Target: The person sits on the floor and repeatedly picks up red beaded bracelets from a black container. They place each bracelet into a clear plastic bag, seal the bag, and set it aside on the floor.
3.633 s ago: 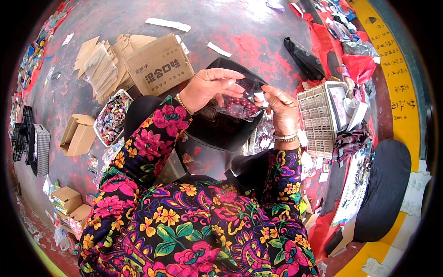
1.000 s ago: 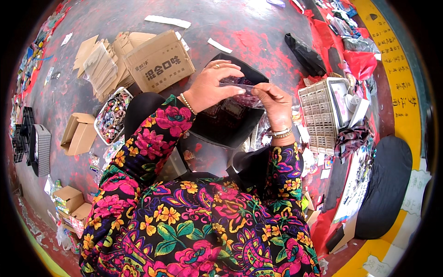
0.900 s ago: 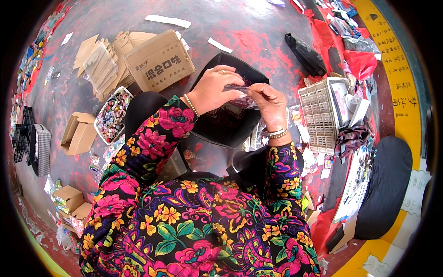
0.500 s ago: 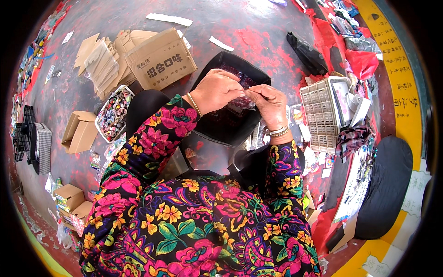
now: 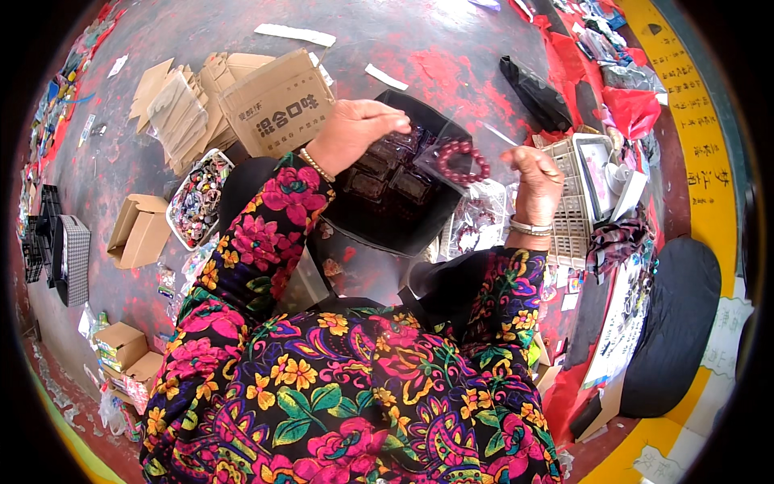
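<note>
A clear plastic bag with a bracelet of dark red beads (image 5: 462,163) is over the right side of a black bin (image 5: 363,230), between my hands; whether anything supports it I cannot tell. Several similar clear bags with dark contents (image 5: 409,185) lie inside the bin. My left hand (image 5: 355,133) is above the bin's far left edge, fingers stretched out, with nothing visible in them. To the right of the bin, my right hand (image 5: 536,177) has curled fingers, pinching a thin pale strip (image 5: 497,133) that extends up and left.
A brown cardboard box (image 5: 278,105) and flattened cardboard (image 5: 173,105) lie to the left, above a white basket of small colourful items (image 5: 199,198). At right are a pale plastic crate (image 5: 560,198) and a white tray with clear bags (image 5: 481,214).
My hands were together over the bin, pinching at a clear bag. They have parted, the left up and left, the right to the right. The beaded bag now shows farther right.
</note>
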`<state>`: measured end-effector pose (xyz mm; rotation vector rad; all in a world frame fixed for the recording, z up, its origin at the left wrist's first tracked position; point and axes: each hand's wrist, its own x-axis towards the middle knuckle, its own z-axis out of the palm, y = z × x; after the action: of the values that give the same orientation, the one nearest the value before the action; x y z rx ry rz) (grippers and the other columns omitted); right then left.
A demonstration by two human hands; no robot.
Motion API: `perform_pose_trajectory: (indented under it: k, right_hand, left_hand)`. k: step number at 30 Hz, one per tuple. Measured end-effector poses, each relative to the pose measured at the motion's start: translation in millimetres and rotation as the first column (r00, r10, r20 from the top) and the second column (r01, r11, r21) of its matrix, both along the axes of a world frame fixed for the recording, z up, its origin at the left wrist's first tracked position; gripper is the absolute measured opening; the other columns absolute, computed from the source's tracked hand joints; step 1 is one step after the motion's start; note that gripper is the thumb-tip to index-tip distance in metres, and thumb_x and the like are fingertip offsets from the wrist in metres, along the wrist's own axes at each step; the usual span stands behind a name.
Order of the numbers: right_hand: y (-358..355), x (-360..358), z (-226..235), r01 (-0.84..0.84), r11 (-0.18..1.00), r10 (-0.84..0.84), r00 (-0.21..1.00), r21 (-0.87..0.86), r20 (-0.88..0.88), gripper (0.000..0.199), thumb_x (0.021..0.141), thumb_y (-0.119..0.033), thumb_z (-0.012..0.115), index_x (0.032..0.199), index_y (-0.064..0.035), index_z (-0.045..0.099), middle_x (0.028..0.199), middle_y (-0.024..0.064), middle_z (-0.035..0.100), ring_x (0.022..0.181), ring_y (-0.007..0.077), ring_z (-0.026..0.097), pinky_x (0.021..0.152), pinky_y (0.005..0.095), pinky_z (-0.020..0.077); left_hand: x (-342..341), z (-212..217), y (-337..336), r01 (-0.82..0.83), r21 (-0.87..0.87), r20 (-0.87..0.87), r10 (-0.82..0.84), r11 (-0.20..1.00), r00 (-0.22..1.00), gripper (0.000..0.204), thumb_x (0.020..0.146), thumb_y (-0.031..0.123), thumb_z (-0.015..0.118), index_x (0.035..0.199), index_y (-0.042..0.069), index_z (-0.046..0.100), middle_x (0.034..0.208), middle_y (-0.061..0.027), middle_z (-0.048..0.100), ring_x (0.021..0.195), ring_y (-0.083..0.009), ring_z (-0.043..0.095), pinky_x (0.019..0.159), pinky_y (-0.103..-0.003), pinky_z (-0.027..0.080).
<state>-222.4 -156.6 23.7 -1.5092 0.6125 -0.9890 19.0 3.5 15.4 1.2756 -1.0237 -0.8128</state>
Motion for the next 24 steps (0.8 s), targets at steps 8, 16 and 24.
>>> perform_pose_trajectory:
  k: [8, 16, 24]
  right_hand:
    - [4.8, 6.3, -0.5, -0.130, 0.982, 0.123, 0.991, 0.134, 0.056, 0.007, 0.079, -0.006, 0.065, 0.082, 0.0002, 0.066, 0.074, 0.0082, 0.066, 0.069, 0.0126, 0.059, 0.070, 0.0248, 0.0433]
    - [27.0, 30.0, -7.5, -0.221, 0.954, 0.228, 0.974, 0.202, -0.012, 0.009, 0.080, -0.011, 0.065, 0.080, -0.0018, 0.067, 0.076, 0.0065, 0.067, 0.070, 0.0114, 0.059, 0.064, 0.0238, 0.0420]
    - [28.8, 36.9, -7.1, -0.175, 0.972, 0.198, 0.968, 0.156, -0.151, 0.020, 0.077, -0.015, 0.069, 0.094, -0.0029, 0.066, 0.087, 0.0073, 0.067, 0.078, 0.0142, 0.061, 0.072, 0.0271, 0.0454]
  left_hand:
    - [-13.6, -4.6, -4.8, 0.134, 0.033, -0.109, -0.130, 0.990, 0.986, 0.033, 0.086, 0.010, 0.058, 0.117, -0.003, 0.052, 0.115, -0.0072, 0.056, 0.102, -0.0116, 0.053, 0.091, -0.025, 0.040]
    - [-17.2, -9.9, -7.3, 0.266, -0.051, -0.304, -0.268, 0.963, 0.914, 0.029, 0.088, 0.013, 0.057, 0.112, -0.002, 0.056, 0.105, -0.0056, 0.060, 0.097, -0.0090, 0.054, 0.082, -0.024, 0.044]
    - [-17.4, -15.4, -4.9, 0.081, 0.042, 0.118, -0.085, 0.996, 0.989, 0.019, 0.088, 0.015, 0.057, 0.096, -0.001, 0.064, 0.086, -0.0061, 0.067, 0.079, -0.0099, 0.060, 0.072, -0.023, 0.047]
